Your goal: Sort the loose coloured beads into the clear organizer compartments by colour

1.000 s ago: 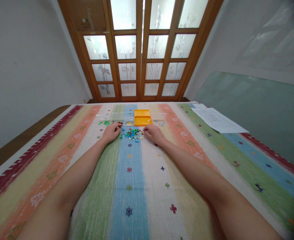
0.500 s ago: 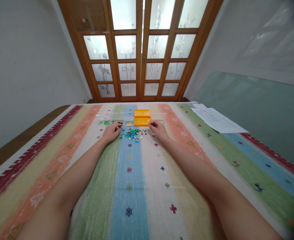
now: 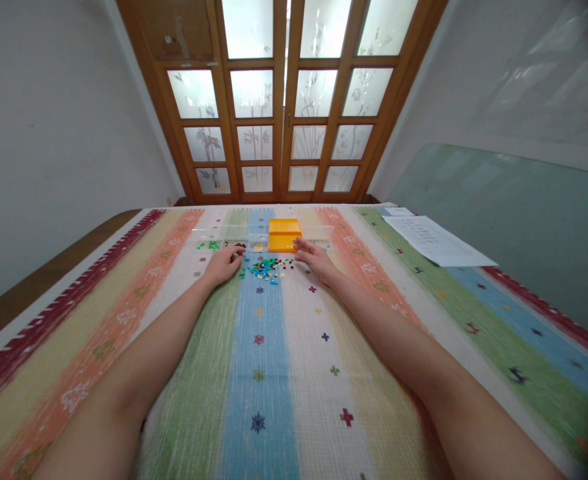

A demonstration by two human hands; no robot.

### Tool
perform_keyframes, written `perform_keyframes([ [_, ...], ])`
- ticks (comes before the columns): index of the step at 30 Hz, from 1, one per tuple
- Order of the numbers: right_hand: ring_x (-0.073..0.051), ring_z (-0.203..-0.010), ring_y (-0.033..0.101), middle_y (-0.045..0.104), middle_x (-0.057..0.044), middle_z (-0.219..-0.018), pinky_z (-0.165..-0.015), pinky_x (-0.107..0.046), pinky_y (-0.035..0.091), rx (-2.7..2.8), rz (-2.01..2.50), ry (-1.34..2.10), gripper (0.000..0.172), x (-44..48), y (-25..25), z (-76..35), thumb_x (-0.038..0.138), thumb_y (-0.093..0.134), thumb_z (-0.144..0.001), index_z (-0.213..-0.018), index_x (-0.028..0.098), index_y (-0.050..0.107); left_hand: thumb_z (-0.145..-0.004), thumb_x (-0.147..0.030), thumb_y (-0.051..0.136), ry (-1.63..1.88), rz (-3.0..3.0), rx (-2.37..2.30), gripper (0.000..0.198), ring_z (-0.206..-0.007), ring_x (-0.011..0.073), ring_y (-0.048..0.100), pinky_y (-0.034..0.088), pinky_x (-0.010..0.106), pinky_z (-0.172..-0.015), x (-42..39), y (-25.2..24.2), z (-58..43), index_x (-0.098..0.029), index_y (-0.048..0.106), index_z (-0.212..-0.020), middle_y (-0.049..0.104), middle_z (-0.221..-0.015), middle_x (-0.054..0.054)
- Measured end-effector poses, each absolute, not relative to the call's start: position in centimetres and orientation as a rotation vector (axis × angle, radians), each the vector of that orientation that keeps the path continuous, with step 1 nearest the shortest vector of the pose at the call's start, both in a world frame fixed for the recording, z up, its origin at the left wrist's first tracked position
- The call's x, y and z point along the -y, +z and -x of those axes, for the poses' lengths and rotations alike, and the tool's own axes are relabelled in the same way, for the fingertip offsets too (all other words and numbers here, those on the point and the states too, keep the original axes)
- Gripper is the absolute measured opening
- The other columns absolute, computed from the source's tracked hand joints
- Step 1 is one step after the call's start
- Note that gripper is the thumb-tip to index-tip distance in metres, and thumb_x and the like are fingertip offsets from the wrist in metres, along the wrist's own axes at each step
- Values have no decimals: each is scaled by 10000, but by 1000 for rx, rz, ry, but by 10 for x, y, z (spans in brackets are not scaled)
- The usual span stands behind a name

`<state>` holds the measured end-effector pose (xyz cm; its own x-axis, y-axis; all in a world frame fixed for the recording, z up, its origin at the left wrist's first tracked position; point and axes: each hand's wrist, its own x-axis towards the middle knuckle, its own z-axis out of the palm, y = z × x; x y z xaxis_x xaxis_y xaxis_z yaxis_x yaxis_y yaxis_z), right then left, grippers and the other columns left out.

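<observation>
A small heap of tiny coloured pieces [image 3: 267, 268] lies on the striped cloth [image 3: 274, 373] between my hands. My left hand [image 3: 223, 263] rests just left of the heap, fingers curled at its edge near some dark pieces. My right hand [image 3: 314, 259] lies to the right of the heap, fingers stretched toward the orange tray [image 3: 285, 235]. Beside that tray stand clear trays: one on the left [image 3: 219, 239] holds green pieces, one on the right [image 3: 324, 235] holds a few blue ones.
A printed sheet of paper [image 3: 434, 239] lies at the far right of the table. A glass pane [image 3: 514, 213] leans on the right wall. Wooden doors with frosted panes [image 3: 279, 100] stand behind the table. Bare wooden table edge [image 3: 49, 273] shows at left.
My right hand has moved away from the heap, up and right toward the orange and clear trays, and its fingers have spread. The left hand has stayed put.
</observation>
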<state>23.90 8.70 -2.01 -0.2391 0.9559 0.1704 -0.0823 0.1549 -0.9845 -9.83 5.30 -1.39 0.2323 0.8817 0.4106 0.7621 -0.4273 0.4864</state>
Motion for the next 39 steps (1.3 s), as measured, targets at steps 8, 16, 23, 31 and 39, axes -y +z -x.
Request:
perform_keyframes([
  [8, -224, -1345, 581, 555, -83, -1537, -1060, -419, 545, 1438, 936, 1281, 462, -85, -19, -241, 301, 682, -876, -1336, 271, 656, -941, -298, 562, 966, -2310, -1566, 336, -791, 191, 629, 515, 338, -777, -53, -14, 99, -204, 706, -1230, 740, -1104, 69],
  [16, -210, -1002, 664, 737, -77, -1085, -945, -385, 524, 2008, 965, 684, 208, -65, -7, -234, 253, 621, -932, -1085, 218, 757, -935, -299, 562, 966, -2307, -1572, 335, -781, 190, 627, 515, 335, -770, -54, -13, 98, -207, 711, -1222, 740, -1091, 68],
  [23, -230, -1012, 598, 665, -82, -1039, -925, -368, 479, 2390, 765, 340, 217, -53, -3, -228, 137, 604, -919, -1047, 219, 758, -940, -302, 562, 965, -2314, -1563, 337, -778, 188, 621, 507, 332, -757, -54, -15, 99, -203, 708, -1227, 739, -1091, 68],
  [31, -224, -959, 591, 654, -66, -1011, -890, -360, 460, 2488, 729, 320, 185, -52, 2, -230, 197, 658, -928, -1055, 254, 781, -935, -303, 566, 964, -2300, -1561, 339, -761, 184, 615, 507, 328, -756, -55, -15, 99, -208, 710, -1227, 737, -1092, 64],
  [39, -220, -957, 600, 678, -66, -981, -886, -342, 458, 2440, 760, 301, 101, -52, 0, -228, 183, 629, -925, -966, 214, 717, -939, -289, 567, 969, -2323, -1557, 336, -781, 194, 624, 514, 348, -782, -54, -15, 100, -202, 712, -1229, 736, -1092, 68],
])
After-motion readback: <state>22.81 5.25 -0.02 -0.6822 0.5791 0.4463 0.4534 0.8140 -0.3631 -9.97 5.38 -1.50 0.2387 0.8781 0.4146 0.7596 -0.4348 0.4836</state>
